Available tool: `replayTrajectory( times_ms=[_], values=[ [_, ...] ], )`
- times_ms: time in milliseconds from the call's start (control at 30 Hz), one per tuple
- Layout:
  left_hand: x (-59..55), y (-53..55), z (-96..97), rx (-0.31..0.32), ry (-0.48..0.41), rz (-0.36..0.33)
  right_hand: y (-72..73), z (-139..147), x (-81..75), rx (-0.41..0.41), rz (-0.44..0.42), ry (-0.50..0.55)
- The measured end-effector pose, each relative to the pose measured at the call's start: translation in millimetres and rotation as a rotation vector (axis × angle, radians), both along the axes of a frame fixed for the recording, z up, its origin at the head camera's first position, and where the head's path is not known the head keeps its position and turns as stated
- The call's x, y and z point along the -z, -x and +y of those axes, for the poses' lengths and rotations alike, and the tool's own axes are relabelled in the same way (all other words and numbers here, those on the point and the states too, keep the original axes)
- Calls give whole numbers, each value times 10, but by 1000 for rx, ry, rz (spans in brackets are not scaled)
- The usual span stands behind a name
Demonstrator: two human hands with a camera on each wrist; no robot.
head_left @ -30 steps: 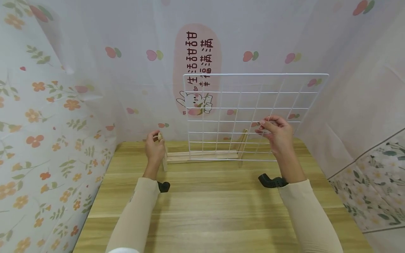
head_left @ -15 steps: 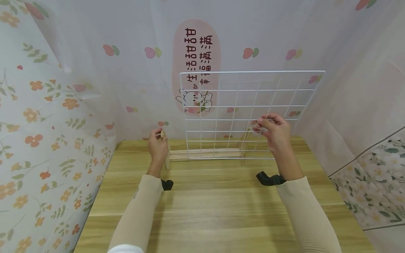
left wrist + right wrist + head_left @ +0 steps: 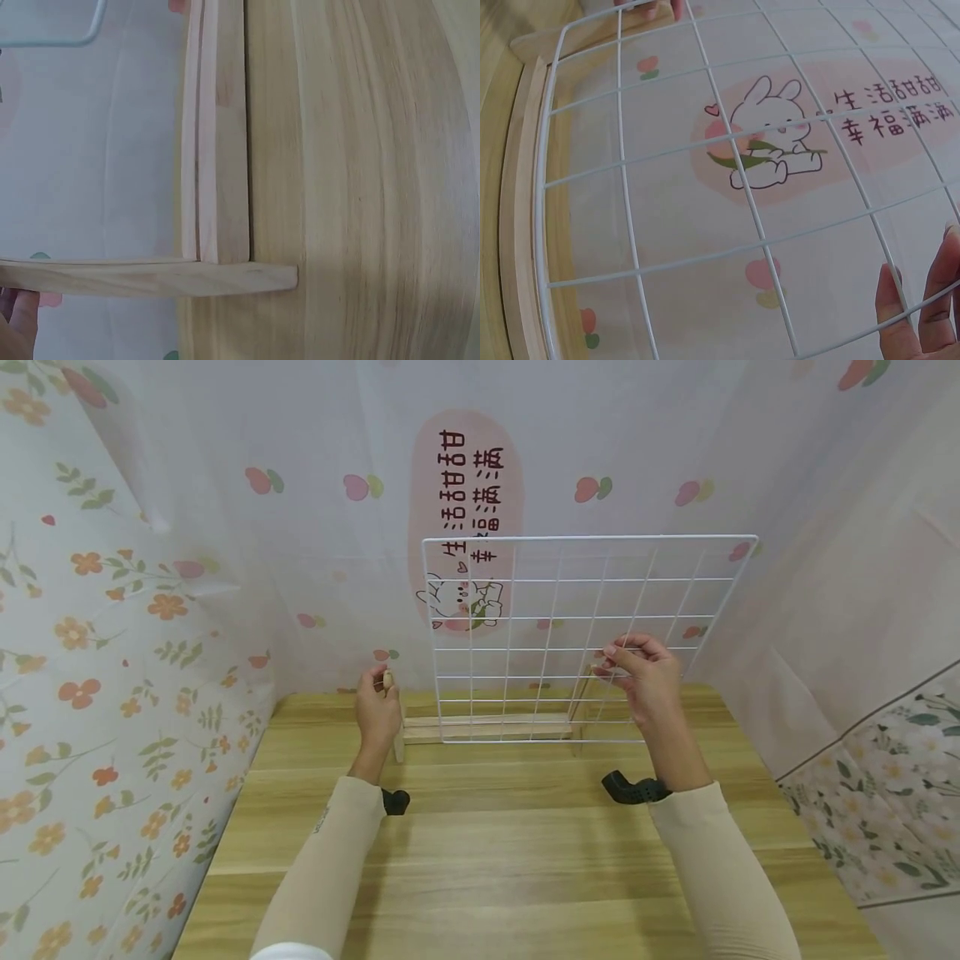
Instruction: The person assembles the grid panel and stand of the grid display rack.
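My left hand (image 3: 377, 714) pinches the top of an upright of a pale wooden stand (image 3: 417, 729) near the table's back. In the left wrist view that upright (image 3: 150, 277) crosses the end of the long wooden rails (image 3: 231, 150). My right hand (image 3: 651, 681) grips a white wire grid panel (image 3: 592, 537) by its wires, toward its right side. The panel stands tilted in front of the stand, its lower edge overlapping the rails in the head view. In the right wrist view, fingertips (image 3: 891, 296) bend around a wire of the grid.
A wood-grain table (image 3: 510, 860) lies below. Behind it hangs a light curtain (image 3: 330, 527) with printed hearts and a rabbit; flowered cloth (image 3: 112, 693) closes the left side. Black curved wrist devices (image 3: 633, 789) stick out from both wrists.
My right hand has carried the grid panel a little to the left. My left hand and the stand's upright have shifted slightly to the right.
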State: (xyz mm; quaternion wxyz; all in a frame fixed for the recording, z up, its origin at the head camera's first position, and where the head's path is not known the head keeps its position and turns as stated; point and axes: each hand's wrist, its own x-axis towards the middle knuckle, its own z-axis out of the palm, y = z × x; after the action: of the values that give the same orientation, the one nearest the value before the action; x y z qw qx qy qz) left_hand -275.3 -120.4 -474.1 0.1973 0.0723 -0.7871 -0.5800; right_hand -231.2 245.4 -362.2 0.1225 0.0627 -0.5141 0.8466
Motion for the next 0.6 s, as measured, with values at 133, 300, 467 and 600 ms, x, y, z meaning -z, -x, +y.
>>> replayTrajectory(
  times_ms=[133, 300, 467, 600],
  values=[
    [1, -7, -1, 1, -3, 14, -4, -27, 1, 7, 4, -4],
    [5, -8, 5, -8, -23, 19, -5, -42, -4, 12, -5, -21],
    [-17, -17, 17, -43, -74, 37, -8, -41, -4, 8, -3, -33],
    [-98, -1, 51, -81, -87, 88, -17, -34, -11, 0, 5, -17]
  ],
)
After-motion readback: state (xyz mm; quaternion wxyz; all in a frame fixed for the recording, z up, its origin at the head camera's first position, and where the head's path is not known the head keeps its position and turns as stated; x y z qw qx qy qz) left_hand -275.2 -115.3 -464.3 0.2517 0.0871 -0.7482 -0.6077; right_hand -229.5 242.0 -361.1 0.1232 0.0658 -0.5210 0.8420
